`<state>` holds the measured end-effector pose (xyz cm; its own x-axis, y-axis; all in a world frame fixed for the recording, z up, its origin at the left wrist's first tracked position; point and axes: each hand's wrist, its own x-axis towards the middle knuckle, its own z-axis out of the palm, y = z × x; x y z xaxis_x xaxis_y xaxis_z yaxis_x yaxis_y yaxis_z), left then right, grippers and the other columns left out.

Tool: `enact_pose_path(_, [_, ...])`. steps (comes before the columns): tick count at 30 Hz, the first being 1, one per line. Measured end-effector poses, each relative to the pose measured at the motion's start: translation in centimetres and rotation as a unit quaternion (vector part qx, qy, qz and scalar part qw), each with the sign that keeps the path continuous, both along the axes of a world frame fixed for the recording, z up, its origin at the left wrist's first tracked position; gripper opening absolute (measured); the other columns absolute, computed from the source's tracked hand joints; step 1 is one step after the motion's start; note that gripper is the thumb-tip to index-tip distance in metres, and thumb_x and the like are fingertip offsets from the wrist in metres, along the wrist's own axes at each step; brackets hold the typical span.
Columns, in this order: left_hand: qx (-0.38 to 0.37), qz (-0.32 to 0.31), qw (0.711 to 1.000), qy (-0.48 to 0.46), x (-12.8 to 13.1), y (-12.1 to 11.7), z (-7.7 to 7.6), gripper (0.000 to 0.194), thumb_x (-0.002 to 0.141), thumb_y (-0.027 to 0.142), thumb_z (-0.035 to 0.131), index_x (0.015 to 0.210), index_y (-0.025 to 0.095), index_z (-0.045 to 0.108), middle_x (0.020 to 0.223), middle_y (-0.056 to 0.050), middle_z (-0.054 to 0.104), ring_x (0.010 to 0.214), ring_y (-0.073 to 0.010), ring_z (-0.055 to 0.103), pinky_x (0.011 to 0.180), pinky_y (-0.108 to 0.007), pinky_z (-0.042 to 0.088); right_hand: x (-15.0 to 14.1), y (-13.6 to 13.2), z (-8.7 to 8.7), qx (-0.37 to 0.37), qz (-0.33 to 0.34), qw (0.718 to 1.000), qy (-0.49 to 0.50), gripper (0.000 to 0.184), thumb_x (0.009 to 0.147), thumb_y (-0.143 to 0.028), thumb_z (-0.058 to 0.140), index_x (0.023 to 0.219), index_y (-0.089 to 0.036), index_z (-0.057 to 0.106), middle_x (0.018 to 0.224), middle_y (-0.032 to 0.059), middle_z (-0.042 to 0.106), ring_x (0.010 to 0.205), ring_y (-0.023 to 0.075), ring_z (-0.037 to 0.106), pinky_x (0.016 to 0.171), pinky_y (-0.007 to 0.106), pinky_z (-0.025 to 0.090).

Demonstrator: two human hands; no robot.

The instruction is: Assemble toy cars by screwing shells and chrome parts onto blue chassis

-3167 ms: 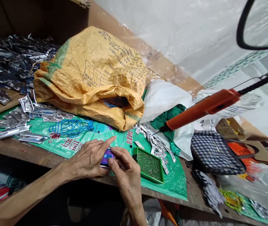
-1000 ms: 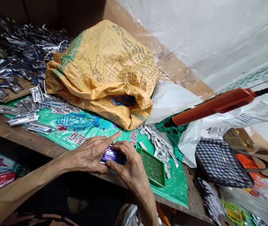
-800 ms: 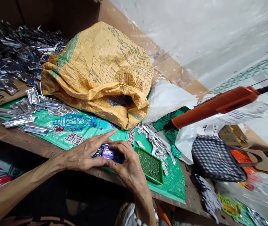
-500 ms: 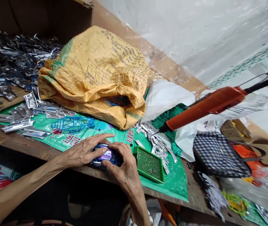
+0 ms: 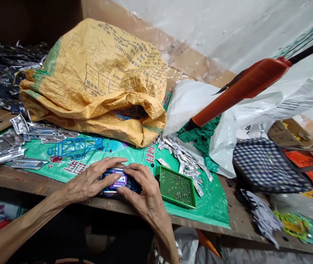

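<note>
Blue-and-purple, openwork oblong piece sits between my hands at brown wooden desk's near edge, long axis roughly left-right; left hand clasps left end, right hand pinches right; both equally near.

On the counter are one purple-and-blue assembly, one separate blue frame, one green tray, one yellow sack and one checked bag; one orange tool slants above. Silver plates at left, silver strips at right and tray bits are too many to count.
</note>
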<state>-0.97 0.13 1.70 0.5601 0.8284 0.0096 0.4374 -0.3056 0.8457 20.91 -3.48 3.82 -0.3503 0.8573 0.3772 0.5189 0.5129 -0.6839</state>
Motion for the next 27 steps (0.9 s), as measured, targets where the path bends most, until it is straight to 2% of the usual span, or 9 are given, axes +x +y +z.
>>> enact_pose_path(6, [0.014,-0.001,1.000,0.023,0.3,0.2,-0.3,0.043,0.103,0.048,0.045,0.141,0.030,0.053,0.144,-0.002,0.060,0.136,-0.0269,0.052,0.119,-0.044,0.037,0.6,0.3,0.1,-0.040,0.015,0.999,0.027,0.038,0.087,-0.031,0.077,0.122,-0.019,0.069,0.122,0.0098,0.070,0.113,0.0207,0.065,0.100,0.036,0.052])
enact_pose_path(13, [0.041,0.007,0.999,-0.008,0.6,0.0,-0.5,0.037,0.103,0.046,0.046,0.137,0.032,0.055,0.135,0.001,0.065,0.128,-0.0214,0.056,0.115,-0.037,0.039,1.0,0.6,0.1,-0.058,0.017,0.997,0.046,0.039,0.083,-0.027,0.080,0.121,-0.019,0.072,0.118,0.0094,0.072,0.111,0.0201,0.068,0.098,0.034,0.054])
enact_pose_path(21, [0.022,-0.001,1.000,0.010,1.0,0.1,0.1,0.037,0.102,0.044,0.047,0.132,0.027,0.059,0.132,-0.001,0.068,0.126,-0.0240,0.060,0.119,-0.042,0.036,1.0,0.6,0.2,-0.061,0.011,0.997,0.044,0.036,0.087,-0.027,0.076,0.122,-0.021,0.071,0.119,0.0084,0.073,0.112,0.0188,0.069,0.098,0.033,0.055])
enact_pose_path(24, [0.030,0.001,1.000,0.006,0.9,0.0,-0.1,0.036,0.102,0.042,0.046,0.132,0.027,0.059,0.133,-0.002,0.067,0.128,-0.0239,0.059,0.120,-0.044,0.035,0.8,0.6,0.4,-0.051,0.011,0.998,0.028,0.038,0.086,-0.027,0.078,0.122,-0.021,0.069,0.118,0.0084,0.073,0.111,0.0194,0.068,0.098,0.033,0.055])
enact_pose_path(27, [0.025,-0.004,0.999,0.022,0.7,0.0,-0.2,0.038,0.102,0.043,0.047,0.133,0.026,0.060,0.136,-0.003,0.066,0.131,-0.0267,0.057,0.121,-0.046,0.035,0.8,0.7,0.8,-0.071,0.015,0.997,0.024,0.041,0.083,-0.031,0.081,0.121,-0.021,0.068,0.118,0.0078,0.072,0.113,0.0203,0.067,0.099,0.034,0.054])
